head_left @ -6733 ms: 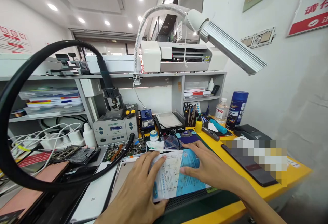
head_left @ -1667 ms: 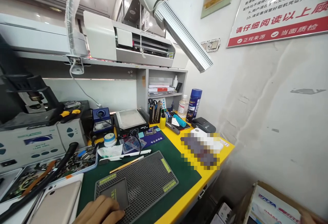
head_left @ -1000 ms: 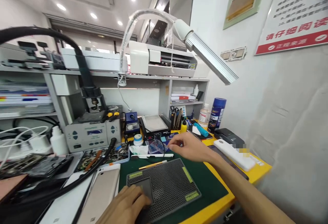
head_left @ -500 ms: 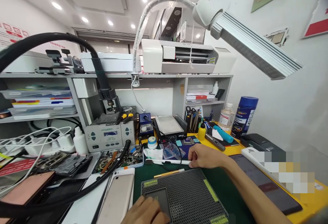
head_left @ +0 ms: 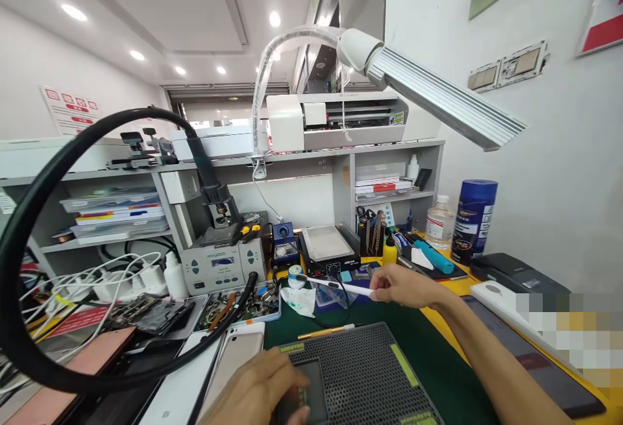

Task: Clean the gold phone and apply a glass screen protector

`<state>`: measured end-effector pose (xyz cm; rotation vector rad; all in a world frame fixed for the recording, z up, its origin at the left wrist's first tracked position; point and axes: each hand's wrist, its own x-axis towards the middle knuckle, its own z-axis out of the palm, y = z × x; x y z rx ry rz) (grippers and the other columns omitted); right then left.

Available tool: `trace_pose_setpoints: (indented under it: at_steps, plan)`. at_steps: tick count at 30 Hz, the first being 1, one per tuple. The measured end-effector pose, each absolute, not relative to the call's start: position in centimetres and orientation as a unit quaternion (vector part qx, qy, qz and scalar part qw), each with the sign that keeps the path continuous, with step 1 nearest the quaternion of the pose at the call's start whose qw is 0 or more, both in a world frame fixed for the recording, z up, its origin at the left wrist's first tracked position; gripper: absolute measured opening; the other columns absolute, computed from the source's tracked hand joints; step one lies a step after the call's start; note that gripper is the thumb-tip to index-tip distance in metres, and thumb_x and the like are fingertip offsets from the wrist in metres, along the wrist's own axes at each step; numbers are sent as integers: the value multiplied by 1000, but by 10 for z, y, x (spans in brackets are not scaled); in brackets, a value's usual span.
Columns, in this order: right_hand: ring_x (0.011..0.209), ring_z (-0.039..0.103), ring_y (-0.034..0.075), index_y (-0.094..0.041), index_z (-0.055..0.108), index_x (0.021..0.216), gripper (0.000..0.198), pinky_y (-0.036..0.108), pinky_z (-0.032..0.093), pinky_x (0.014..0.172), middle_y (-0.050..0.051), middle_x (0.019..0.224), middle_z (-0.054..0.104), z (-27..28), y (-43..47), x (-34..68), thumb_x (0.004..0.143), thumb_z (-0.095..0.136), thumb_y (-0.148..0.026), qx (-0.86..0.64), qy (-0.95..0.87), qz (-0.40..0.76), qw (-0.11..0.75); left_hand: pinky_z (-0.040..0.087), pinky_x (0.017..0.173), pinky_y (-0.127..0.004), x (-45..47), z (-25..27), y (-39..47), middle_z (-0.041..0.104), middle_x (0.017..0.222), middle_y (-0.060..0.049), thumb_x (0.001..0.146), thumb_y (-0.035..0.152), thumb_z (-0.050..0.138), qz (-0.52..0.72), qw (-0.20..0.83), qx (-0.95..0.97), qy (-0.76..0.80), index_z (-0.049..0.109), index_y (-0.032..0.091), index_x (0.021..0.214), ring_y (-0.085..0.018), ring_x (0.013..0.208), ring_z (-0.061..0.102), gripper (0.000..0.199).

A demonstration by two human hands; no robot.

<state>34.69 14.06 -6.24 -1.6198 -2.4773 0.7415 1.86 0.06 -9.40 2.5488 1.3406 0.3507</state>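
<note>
My right hand pinches the end of a white toothbrush, whose dark-bristled head points left, raised above the mat near a small round tub. My left hand rests over the left part of a black perforated work pad. Its fingers and thumb are curled together at the pad's rectangular recess, around a small dark, greenish piece that is mostly hidden. Beyond the pad lies a gold pen-like tool with a white end. A stained white wipe lies under the toothbrush's head.
A tray of small parts, phones and a looping black hose crowd the left. A hot-air station and heating plate stand behind. A blue spray can and large dark-screened device are at right.
My right hand has lifted the toothbrush off the mat. My left hand has shifted, with its thumb now showing at the pad's recess. The whole view has tilted up and turned left.
</note>
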Motion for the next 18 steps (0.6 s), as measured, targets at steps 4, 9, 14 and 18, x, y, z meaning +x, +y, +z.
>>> trace_pose_setpoints:
  at_steps: [4, 9, 14, 18]
  plan:
    - [92, 71, 21, -15, 69, 109, 23, 39, 60, 83, 5, 108, 72, -66, 144, 349, 101, 66, -36, -552, -796, 247, 36, 50, 87, -32, 26, -59, 12, 68, 110, -4, 97, 26, 51, 82, 78, 858, 500, 67, 26, 111, -24, 102, 66, 21]
    - [90, 71, 19, -16, 67, 115, 26, 38, 61, 79, 6, 110, 71, -70, 145, 345, 102, 63, -37, -568, -777, 266, 55, 49, 79, -35, 37, -63, 44, 69, 101, -7, 96, 18, 51, 66, 55, 853, 514, 66, 18, 90, -24, 92, 67, 16]
    - [96, 70, 21, -17, 66, 121, 27, 40, 61, 83, 7, 117, 70, -80, 146, 336, 102, 64, -36, -589, -766, 242, 93, 47, 82, -34, 42, -86, 55, 67, 103, -5, 99, 20, 47, 83, 73, 855, 506, 66, 22, 94, -22, 94, 65, 19]
    - [107, 68, 25, -17, 65, 125, 30, 46, 58, 91, 9, 126, 67, -89, 147, 331, 101, 65, -36, -599, -766, 196, 123, 47, 80, -32, 38, -95, 64, 68, 103, -5, 98, 27, 46, 87, 120, 853, 500, 67, 20, 94, -22, 93, 67, 22]
